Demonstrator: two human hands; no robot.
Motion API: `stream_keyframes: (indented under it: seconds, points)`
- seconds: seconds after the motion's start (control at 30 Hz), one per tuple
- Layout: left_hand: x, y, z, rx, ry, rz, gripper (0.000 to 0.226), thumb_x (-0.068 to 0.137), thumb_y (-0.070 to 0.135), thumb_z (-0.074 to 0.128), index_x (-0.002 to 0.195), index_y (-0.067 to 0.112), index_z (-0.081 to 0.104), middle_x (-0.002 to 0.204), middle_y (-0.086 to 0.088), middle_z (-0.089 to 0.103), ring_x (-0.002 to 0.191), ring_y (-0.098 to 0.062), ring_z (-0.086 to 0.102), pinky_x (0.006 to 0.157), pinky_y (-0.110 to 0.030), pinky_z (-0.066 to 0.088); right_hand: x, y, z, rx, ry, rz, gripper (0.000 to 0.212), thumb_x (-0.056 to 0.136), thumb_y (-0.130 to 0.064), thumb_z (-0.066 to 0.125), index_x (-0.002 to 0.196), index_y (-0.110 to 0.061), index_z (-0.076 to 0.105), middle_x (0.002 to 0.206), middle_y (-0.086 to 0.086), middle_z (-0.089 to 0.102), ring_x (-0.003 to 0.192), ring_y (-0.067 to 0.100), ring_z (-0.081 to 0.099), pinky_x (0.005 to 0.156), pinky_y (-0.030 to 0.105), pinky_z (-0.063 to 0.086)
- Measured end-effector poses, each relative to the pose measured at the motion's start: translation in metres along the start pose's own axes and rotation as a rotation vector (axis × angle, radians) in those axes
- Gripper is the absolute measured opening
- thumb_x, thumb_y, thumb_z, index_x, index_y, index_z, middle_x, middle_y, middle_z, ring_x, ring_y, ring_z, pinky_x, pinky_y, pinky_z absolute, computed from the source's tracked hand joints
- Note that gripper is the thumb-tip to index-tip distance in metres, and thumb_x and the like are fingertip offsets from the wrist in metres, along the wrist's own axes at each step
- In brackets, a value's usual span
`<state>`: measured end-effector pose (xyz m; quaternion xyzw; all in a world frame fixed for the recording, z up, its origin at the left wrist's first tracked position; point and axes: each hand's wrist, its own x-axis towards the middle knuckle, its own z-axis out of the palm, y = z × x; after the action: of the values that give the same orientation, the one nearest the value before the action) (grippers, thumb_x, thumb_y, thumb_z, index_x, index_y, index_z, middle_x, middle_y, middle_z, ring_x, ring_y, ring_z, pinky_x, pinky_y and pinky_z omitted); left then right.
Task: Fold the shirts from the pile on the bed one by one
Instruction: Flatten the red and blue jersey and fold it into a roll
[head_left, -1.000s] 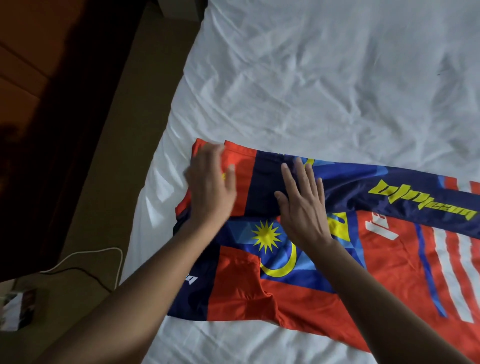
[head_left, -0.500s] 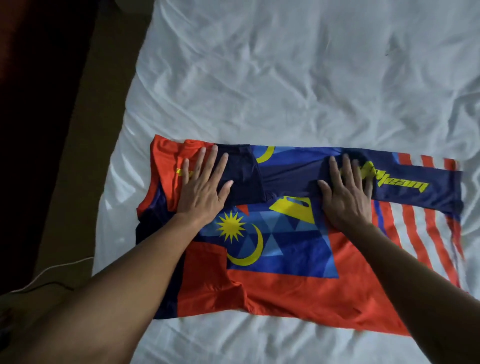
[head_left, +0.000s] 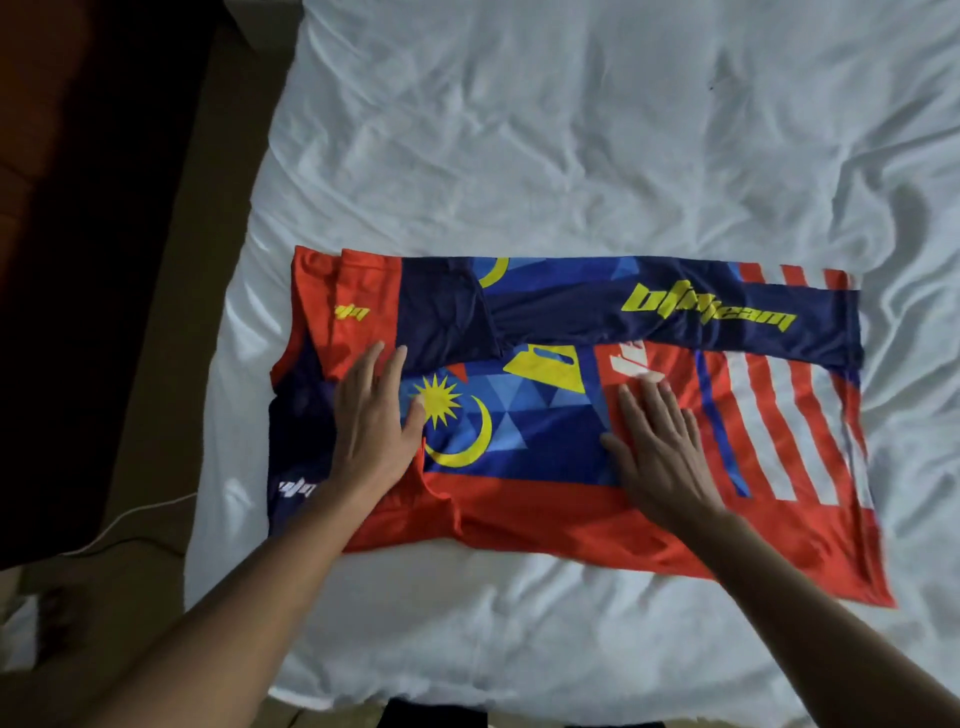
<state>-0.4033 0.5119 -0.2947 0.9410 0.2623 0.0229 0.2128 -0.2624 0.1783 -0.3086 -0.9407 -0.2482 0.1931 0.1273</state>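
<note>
We look down on a red, blue and yellow shirt (head_left: 545, 441) spread on the white bed (head_left: 571, 156) — its far edge is folded over as a dark blue band with yellow lettering. Our left hand (head_left: 371, 421) lies flat on the shirt beside a printed yellow star (head_left: 439, 400), fingers (head_left: 363, 374) straight. Our right hand (head_left: 660, 441) rests flat on the red part near the white stripes — fingers straight too, gripping nothing.

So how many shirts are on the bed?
1. The shirt lies flat on the bed, left hand pressing its left part, right hand near its middle. Others may lie out of view.
</note>
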Motion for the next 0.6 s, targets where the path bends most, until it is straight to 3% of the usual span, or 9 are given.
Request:
stream_keyframes:
  seconds: [0.17,0.27,0.37,0.47,0.53,0.6]
  points:
    - [-0.097,-0.022,-0.004,-0.085,-0.078,-0.165,0.07,0.088,0.045,0.052,0.147,0.009,0.049,0.144,-0.017,0.051,0.136,-0.038,0.047,0.11,-0.058,0.041,-0.076,-0.001,0.014,-0.002,-0.187,-0.146,0.093,0.091,-0.083,0.034,0.165,-0.032,0.011,0.173,-0.006,-0.004,0.159,0.016,-0.007,0.128,0.047,0.002]
    - [-0.119,-0.027,-0.012,-0.067,-0.1,-0.148,0.075,0.086,0.053,0.055,0.149,0.014,0.047,0.144,-0.011,0.051,0.137,-0.032,0.045,0.112,-0.055,0.038,-0.095,0.008,0.015,-0.046,-0.178,-0.212,0.097,0.088,-0.076,0.048,0.165,-0.028,0.015,0.173,-0.001,0.002,0.16,0.02,0.0,0.128,0.048,0.007]
    - [-0.127,-0.01,-0.02,0.012,-0.085,0.027,0.081,0.081,0.053,0.067,0.152,0.02,0.046,0.154,-0.004,0.045,0.144,-0.024,0.04,0.115,-0.049,0.028,-0.101,0.014,0.012,-0.048,-0.143,-0.245,0.088,0.086,-0.06,0.051,0.163,-0.023,0.028,0.172,0.004,0.016,0.159,0.025,0.015,0.126,0.051,0.019]
    - [-0.132,0.009,-0.011,0.114,-0.208,0.254,0.08,0.078,0.049,0.069,0.15,0.023,0.05,0.159,-0.003,0.042,0.146,-0.028,0.04,0.114,-0.055,0.032,-0.104,0.02,0.004,-0.015,-0.141,-0.303,0.09,0.08,-0.049,0.059,0.162,-0.024,0.03,0.171,0.002,0.019,0.158,0.024,0.019,0.126,0.052,0.02]
    - [-0.129,0.012,0.0,0.178,-0.26,0.304,0.066,0.075,0.036,0.071,0.139,0.022,0.063,0.153,-0.006,0.051,0.139,-0.033,0.047,0.108,-0.058,0.039,-0.108,0.028,0.001,-0.036,-0.157,-0.33,0.093,0.076,-0.044,0.062,0.162,-0.025,0.031,0.171,0.001,0.019,0.158,0.023,0.018,0.125,0.05,0.018]
    - [-0.12,0.011,0.005,0.166,-0.212,0.321,0.051,0.069,0.013,0.075,0.119,0.017,0.073,0.135,-0.007,0.065,0.123,-0.035,0.059,0.099,-0.054,0.048,-0.109,0.039,-0.002,-0.07,-0.138,-0.341,0.09,0.073,-0.037,0.057,0.159,-0.022,0.037,0.169,0.003,0.025,0.155,0.024,0.025,0.124,0.05,0.022]
